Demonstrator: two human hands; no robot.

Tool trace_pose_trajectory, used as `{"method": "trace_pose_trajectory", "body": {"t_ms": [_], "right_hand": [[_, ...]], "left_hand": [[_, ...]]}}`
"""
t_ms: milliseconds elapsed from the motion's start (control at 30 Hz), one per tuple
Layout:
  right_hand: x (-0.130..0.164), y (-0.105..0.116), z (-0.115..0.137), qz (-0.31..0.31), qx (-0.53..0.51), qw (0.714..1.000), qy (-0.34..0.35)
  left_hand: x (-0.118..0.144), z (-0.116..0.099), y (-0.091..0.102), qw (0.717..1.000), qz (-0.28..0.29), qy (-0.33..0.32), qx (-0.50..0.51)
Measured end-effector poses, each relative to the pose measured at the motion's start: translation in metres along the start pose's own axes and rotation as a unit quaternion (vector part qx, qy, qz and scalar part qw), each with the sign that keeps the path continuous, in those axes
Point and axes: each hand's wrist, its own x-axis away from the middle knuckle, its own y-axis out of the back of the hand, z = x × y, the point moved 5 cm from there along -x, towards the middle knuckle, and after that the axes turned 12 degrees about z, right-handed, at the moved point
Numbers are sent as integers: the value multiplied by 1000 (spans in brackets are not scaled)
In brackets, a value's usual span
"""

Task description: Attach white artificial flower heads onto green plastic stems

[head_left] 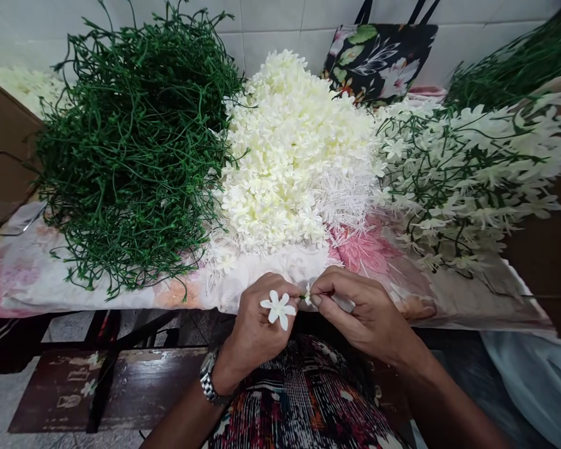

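Both hands — left hand [257, 327], right hand [364, 312] — pinch (seemingly) one small blossom [307, 294] at cloth edge [206, 299]

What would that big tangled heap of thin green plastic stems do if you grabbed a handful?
The tangled heap of thin green plastic stems would probably lift as one snagged clump, since the strands loop through each other. They look light and springy: loose ends curl up and outward. Stray stems overhanging the floral cloth might drag along.
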Motion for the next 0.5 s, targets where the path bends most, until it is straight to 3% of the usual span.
{"method": "trace_pose_trajectory", "body": {"t_ms": [500], "right_hand": [[4, -17, -12, -19, 60, 998, 17]], "left_hand": [[-3, -1, -4, 996, 9, -48, -69]]}}
